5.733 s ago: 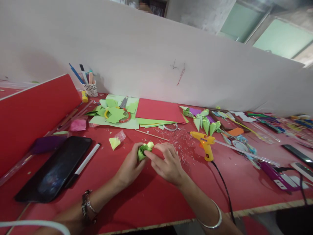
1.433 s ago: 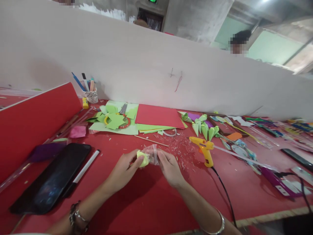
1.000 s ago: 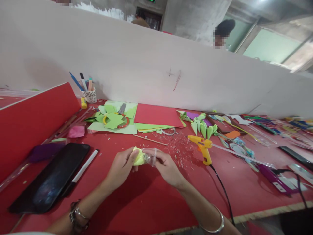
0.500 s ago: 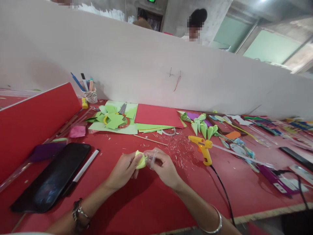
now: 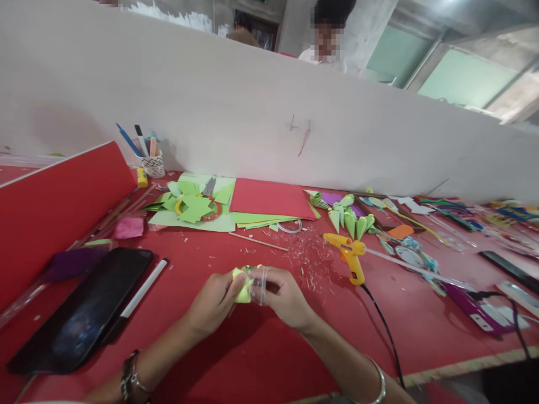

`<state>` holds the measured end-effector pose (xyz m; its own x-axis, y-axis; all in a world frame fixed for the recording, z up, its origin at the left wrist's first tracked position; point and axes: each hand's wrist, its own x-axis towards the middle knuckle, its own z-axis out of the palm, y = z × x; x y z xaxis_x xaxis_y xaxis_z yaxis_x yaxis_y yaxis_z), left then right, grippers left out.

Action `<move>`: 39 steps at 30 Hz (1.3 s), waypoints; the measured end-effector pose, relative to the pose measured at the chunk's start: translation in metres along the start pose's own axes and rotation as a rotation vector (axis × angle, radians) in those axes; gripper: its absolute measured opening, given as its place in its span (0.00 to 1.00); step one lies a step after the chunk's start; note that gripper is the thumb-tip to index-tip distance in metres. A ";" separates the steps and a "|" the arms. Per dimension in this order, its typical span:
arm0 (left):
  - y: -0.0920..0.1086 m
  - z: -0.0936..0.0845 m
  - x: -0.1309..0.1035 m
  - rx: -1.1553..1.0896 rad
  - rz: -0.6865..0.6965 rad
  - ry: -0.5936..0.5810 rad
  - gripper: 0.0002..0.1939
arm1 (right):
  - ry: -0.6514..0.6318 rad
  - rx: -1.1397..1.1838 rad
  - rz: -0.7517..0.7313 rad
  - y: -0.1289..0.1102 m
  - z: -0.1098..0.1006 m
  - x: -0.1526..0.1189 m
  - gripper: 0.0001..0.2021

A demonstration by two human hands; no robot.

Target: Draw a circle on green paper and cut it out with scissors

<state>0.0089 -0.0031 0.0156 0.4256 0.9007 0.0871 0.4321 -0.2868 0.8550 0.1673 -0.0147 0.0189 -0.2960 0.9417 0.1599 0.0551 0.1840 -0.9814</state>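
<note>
Yellow-green lump point(image 5: 242, 287) pinched by left hand point(image 5: 213, 303), right hand point(image 5: 284, 294) gripping clear wrapper point(image 5: 258, 279), bare red table point(image 5: 261, 353) below

no readable text, labels or brands anywhere, white partition board point(image 5: 252, 112) bears only scribbled pen marks point(image 5: 300, 132), no letters or numbers legible

Both forearms enter from the near edge of the bench and converge at its middle. The left hand point(image 5: 213, 300) is curled, thumb and fingertips pinched together at its right side. The right hand point(image 5: 286, 294) faces it, fingers bent inward, grip closed. Fingertips of both hands meet. Each wrist carries a bracelet.
</note>
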 end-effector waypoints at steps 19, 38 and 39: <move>0.009 0.001 0.000 -0.148 0.052 -0.011 0.22 | 0.163 0.144 0.002 -0.009 -0.004 0.004 0.07; -0.004 -0.015 0.007 0.039 0.022 0.127 0.20 | 0.209 0.324 0.058 0.007 -0.018 0.012 0.07; -0.005 -0.015 0.007 0.043 0.032 0.121 0.20 | 0.213 0.344 0.062 0.007 -0.017 0.012 0.06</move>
<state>-0.0021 0.0095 0.0195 0.3418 0.9229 0.1770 0.4551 -0.3273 0.8281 0.1806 0.0031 0.0162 -0.0963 0.9919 0.0824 -0.2667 0.0541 -0.9623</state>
